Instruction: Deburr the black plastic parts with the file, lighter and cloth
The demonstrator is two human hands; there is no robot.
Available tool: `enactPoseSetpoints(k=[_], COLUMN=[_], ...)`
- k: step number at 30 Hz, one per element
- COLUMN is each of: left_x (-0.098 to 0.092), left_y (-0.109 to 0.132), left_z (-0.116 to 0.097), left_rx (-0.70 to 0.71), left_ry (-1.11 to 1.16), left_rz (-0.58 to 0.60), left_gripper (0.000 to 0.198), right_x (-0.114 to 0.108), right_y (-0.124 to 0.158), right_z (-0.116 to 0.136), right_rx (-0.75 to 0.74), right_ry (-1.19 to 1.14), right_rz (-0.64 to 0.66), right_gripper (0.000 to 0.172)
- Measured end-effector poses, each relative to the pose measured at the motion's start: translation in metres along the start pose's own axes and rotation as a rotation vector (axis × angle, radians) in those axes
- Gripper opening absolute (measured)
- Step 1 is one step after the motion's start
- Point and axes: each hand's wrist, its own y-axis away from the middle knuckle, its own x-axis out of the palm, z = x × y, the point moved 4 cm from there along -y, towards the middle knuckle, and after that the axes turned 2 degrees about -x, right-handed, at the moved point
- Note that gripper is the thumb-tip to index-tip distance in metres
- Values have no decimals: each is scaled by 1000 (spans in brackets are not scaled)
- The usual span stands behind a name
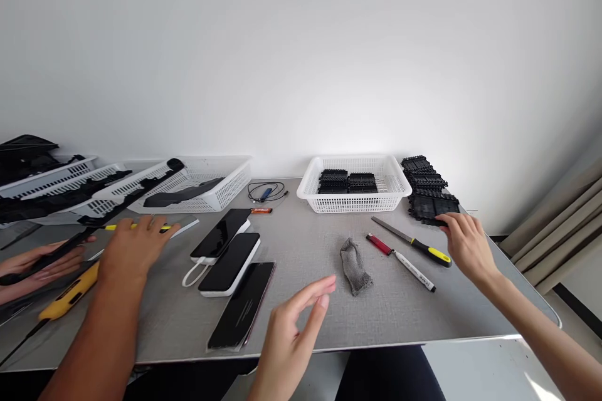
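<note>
My left hand hovers over the table's front edge with its fingers stretched out, thumb a little apart from them, and nothing in it. Just right of it a crumpled grey cloth lies on the table. At the right, my right hand pinches the near edge of a flat black plastic part. This part lies in front of more black plastic parts of the same kind. Nearer the middle are a file with a yellow and black handle, a red-handled tool and a white marker pen.
A white basket holding several black parts stands by the wall. Several phones and power banks lie left of centre, near a coiled cable. A co-worker's hand reaches in at the left, near a yellow power tool and more baskets.
</note>
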Motion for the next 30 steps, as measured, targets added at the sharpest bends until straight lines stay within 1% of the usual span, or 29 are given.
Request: enactPoseSetpoints(k=[1, 4, 6, 8, 9, 12, 16, 18, 20, 21, 22, 23, 24, 25, 27, 28, 29, 30], left_x=[8, 28, 34, 35, 35, 29, 26, 25, 21, 19, 16, 14, 11, 9, 6, 6, 6, 7], left_y=[-11, -53, -83, -109, -119, -141, -160, -171, -184, -190, -195, -201, -205, -209, -216, -218, -220, -221], left_z=[-8, -38, -56, -71, -76, -86, -88, -85, -81, -79, -77, -76, -76, -76, -76, -77, -77, -76], left_rx=[-4, 22, 61, 113, 132, 145, 121, 101, 82, 72, 61, 50, 41, 34, 31, 33, 37, 41], left_ry=[51, 162, 208, 251, 266, 320, 375, 381, 374, 371, 373, 383, 401, 421, 454, 464, 470, 473], left_rz=[62, 165, 174, 170, 183, 159, 149, 110, 55, 30, 10, -10, -30, -52, -84, -91, -93, -90], left_gripper=[45, 57, 58, 56, 55, 51, 47, 45, 42, 40, 39, 38, 37, 36, 34, 34, 35, 36], right_x=[-9, -28, -34, -37, -37, -32, -23, -19, -15, -12, -6, 1, 11, 22, 49, 60, 70, 79], right_y=[-6, -31, -46, -59, -65, -79, -94, -96, -93, -90, -86, -83, -80, -77, -68, -63, -59, -56], right_z=[17, 62, 83, 95, 98, 101, 96, 92, 86, 84, 83, 84, 87, 91, 102, 107, 112, 116], right_rx=[-34, -126, -163, -184, -192, -207, -187, -133, -24, 34, 81, 112, 124, 127, 124, 125, 126, 127], right_ry=[-12, -64, -100, -120, -125, -120, -157, -212, -270, -296, -318, -333, -337, -329, -273, -239, -210, -190], right_rz=[-35, -137, -192, -224, -229, -222, -253, -309, -391, -413, -396, -329, -208, -47, 314, 461, 569, 634], right_gripper=[27, 28, 27, 27, 27, 28, 30, 32, 29, 26, 24, 23, 22, 22, 20, 19, 17, 16])
